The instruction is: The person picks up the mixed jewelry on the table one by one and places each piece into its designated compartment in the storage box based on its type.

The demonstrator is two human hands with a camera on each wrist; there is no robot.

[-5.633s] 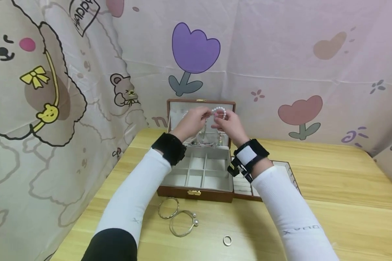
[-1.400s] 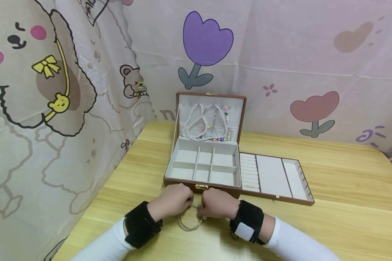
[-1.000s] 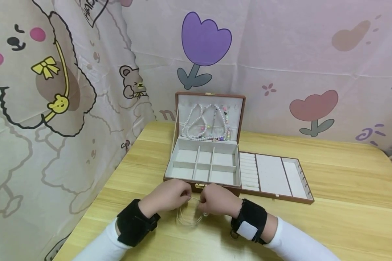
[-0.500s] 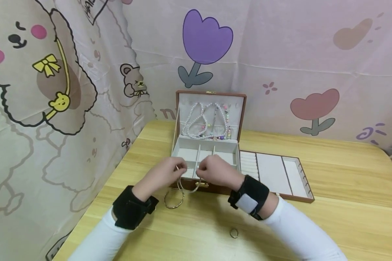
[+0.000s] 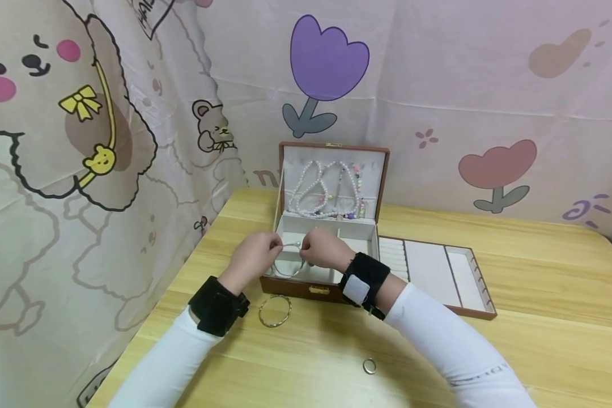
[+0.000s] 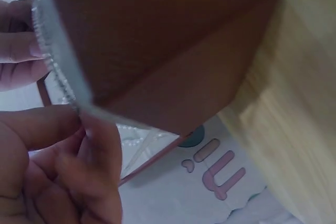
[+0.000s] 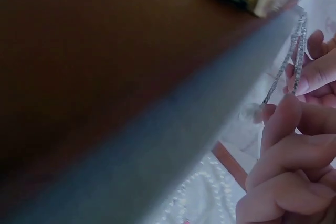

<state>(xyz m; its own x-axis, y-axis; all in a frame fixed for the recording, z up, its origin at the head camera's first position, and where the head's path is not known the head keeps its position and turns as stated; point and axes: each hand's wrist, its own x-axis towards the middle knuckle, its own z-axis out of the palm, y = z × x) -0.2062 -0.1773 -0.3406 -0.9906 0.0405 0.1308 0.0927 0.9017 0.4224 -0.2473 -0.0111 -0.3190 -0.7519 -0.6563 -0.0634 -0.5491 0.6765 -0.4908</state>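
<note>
Both hands hold a thin bangle (image 5: 288,276) with pearl ends above the front left compartments of a brown jewelry box (image 5: 290,288). My left hand (image 5: 252,255) pinches its left side between thumb and fingers. On the other side, my right hand (image 5: 328,249) pinches it close to a pearl (image 5: 298,244). The right wrist view shows the bangle's sparkling band (image 7: 278,80) running between the fingertips of both hands. In the left wrist view, the box wall (image 6: 157,40) covers part of the band. A twisted gold bangle (image 5: 272,325) lies on the table before the box.
Pearl and colored bead necklaces (image 5: 306,214) hang inside the raised lid (image 5: 384,181). To the box's right lies a shallow tray (image 5: 430,266) with ring rolls. A ring (image 5: 369,373) rests near the table's front. A printed cloth (image 5: 413,73) hangs behind.
A pearl strand was in the hands at the lid earlier and now hangs there. Since then, both hands have picked the pearl-ended bangle off the table and raised it over the box.
</note>
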